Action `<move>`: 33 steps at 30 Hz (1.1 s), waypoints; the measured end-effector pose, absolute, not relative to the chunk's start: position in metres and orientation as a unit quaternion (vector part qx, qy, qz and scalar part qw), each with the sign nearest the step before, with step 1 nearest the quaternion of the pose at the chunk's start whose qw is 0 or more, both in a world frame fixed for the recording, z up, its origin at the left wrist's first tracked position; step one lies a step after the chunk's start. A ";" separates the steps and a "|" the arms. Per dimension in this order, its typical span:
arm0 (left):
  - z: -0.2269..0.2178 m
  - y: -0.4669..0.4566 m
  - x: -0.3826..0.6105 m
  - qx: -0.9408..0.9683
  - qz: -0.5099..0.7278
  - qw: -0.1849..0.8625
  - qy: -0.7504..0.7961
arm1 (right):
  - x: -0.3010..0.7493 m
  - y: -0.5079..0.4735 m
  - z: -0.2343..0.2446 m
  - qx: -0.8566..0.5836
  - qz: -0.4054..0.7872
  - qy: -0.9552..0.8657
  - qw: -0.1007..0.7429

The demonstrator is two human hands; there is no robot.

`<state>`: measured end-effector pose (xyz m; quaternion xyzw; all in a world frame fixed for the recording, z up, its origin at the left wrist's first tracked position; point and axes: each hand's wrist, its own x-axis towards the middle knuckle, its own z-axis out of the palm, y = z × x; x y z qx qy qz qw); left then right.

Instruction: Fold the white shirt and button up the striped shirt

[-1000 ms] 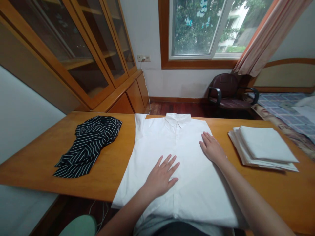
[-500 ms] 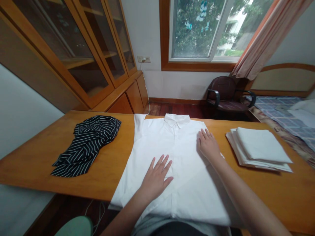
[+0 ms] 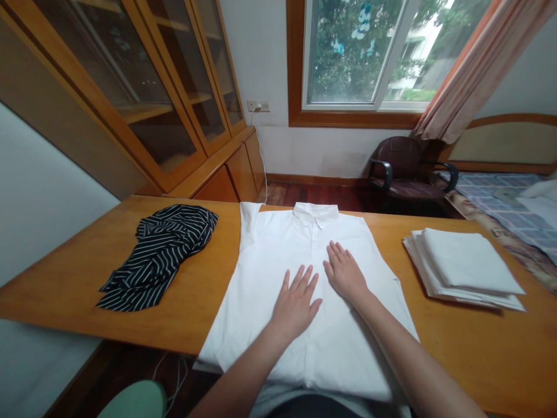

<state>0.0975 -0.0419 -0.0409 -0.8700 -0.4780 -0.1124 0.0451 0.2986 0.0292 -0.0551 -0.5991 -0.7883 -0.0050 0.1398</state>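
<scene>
A white collared shirt (image 3: 270,249) lies flat, front up, on the wooden table (image 3: 65,273), its hem hanging over the near edge. My left hand (image 3: 296,305) rests palm down on the shirt's middle, fingers spread. My right hand (image 3: 346,273) lies flat beside it, just right of the button line, fingers stretched toward the collar. Both hands hold nothing.
A crumpled black-and-white striped garment (image 3: 161,252) lies at the table's left. A stack of folded white cloths (image 3: 465,267) sits at the right. Behind the table are a glass-door cabinet (image 3: 143,98), a dark armchair (image 3: 404,168), a window and a bed (image 3: 513,197).
My right hand slid left across the shirt from its right side toward the centre. My left hand moved slightly right and up, so the two hands now lie close together.
</scene>
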 end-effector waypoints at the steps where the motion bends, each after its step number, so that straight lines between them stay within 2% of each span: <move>1: -0.042 -0.043 0.096 -0.870 -0.113 0.047 -0.477 | 0.302 0.031 -0.055 -0.601 -0.004 -0.787 0.139; 10: -0.040 -0.049 0.073 -0.866 -0.115 0.050 -0.484 | 0.367 0.055 -0.059 -0.646 -0.019 -0.751 0.137; 15: -0.038 -0.038 0.062 -0.858 -0.133 0.009 -0.497 | 0.376 0.058 -0.062 -0.639 -0.037 -0.754 0.149; 19: -0.027 0.003 0.038 -0.813 -0.189 -0.039 -0.549 | 0.374 0.057 -0.062 -0.636 -0.042 -0.753 0.161; 23: -0.012 0.065 0.000 -0.712 -0.259 -0.011 -0.653 | 0.375 0.056 -0.062 -0.632 -0.039 -0.753 0.179; 28: -0.007 0.122 -0.037 -0.602 -0.233 -0.006 -0.764 | 0.376 0.058 -0.064 -0.625 -0.024 -0.751 0.209; 33: -0.014 0.142 -0.044 -0.599 -0.202 -0.047 -0.774 | 0.374 0.057 -0.062 -0.628 -0.020 -0.749 0.209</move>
